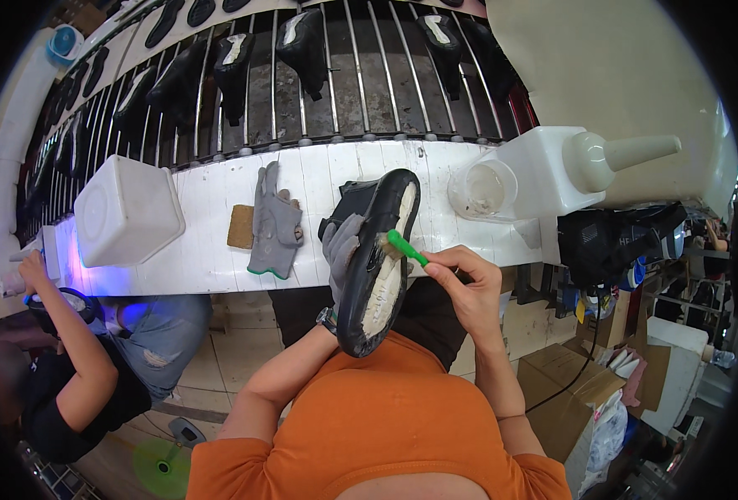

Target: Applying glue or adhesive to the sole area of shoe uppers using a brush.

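In my left hand (340, 248), which wears a grey glove, a black shoe upper (360, 287) is held bottom up over the near edge of the white bench. A long cream-white strip (383, 298) runs along its underside. My bare right hand (466, 287) pinches the green handle of a small brush (404, 247). The bristles meet the shoe's underside about midway along it. The left fingers wrap round the shoe's left side, partly hidden behind it.
A spare grey glove (275, 223) lies beside a brown pad (240, 227). A white tub (127, 212) stands left; a clear cup (482, 189) and white spouted bottle (552, 171) stand right. Beyond, shoe uppers (302, 50) rest on metal rollers (360, 75). A co-worker (77, 358) sits at left.
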`<move>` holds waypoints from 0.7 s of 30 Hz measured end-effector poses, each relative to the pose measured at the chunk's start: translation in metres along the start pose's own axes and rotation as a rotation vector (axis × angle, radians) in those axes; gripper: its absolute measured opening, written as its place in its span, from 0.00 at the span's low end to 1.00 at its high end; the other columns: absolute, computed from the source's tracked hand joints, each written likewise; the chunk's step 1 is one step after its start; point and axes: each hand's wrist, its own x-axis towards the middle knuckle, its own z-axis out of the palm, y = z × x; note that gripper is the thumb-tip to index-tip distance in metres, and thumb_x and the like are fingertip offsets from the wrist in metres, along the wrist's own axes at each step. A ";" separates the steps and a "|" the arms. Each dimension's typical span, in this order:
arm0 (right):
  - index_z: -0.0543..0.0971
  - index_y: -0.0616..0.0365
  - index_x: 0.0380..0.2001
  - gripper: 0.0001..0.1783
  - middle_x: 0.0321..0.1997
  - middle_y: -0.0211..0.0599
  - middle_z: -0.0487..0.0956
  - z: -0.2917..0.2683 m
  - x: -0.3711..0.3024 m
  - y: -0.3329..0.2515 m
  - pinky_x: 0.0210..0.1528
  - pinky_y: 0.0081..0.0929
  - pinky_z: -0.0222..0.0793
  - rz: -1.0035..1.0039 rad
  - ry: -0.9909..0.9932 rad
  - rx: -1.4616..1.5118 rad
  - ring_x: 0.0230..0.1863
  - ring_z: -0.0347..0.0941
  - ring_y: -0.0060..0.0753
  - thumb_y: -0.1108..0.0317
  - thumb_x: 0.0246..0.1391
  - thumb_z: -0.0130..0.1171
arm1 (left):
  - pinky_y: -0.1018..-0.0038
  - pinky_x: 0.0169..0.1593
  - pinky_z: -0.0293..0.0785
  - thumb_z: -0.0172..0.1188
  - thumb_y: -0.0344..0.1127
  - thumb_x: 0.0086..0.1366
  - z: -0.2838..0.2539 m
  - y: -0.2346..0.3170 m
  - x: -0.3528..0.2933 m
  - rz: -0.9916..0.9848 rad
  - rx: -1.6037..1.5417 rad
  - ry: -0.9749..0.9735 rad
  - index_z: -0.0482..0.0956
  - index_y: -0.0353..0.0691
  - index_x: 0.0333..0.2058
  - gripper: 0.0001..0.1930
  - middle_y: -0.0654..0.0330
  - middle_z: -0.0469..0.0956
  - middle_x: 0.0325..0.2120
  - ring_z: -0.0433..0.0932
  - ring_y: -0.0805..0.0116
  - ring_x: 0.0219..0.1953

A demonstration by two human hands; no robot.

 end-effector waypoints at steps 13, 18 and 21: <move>0.85 0.60 0.33 0.07 0.20 0.21 0.76 -0.017 0.069 0.047 0.21 0.17 0.49 0.033 0.204 -0.255 0.20 0.58 0.10 0.68 0.53 0.66 | 0.56 0.60 0.63 0.70 0.39 0.55 0.000 -0.004 0.009 0.132 0.036 0.007 0.56 0.41 0.61 0.39 0.51 0.67 0.56 0.71 0.57 0.55; 0.85 0.60 0.34 0.07 0.21 0.24 0.77 -0.018 0.044 0.018 0.23 0.16 0.52 -0.014 0.068 -0.295 0.22 0.61 0.12 0.69 0.53 0.66 | 0.55 0.61 0.62 0.70 0.39 0.55 -0.002 -0.003 0.006 0.190 0.071 0.019 0.56 0.41 0.60 0.39 0.51 0.67 0.56 0.71 0.56 0.56; 0.85 0.60 0.33 0.07 0.25 0.34 0.81 -0.015 0.022 0.008 0.25 0.20 0.60 0.009 -0.025 -0.085 0.22 0.67 0.18 0.70 0.51 0.66 | 0.55 0.62 0.60 0.70 0.40 0.54 -0.004 -0.003 0.005 0.218 0.091 0.025 0.56 0.42 0.60 0.39 0.51 0.67 0.56 0.70 0.56 0.56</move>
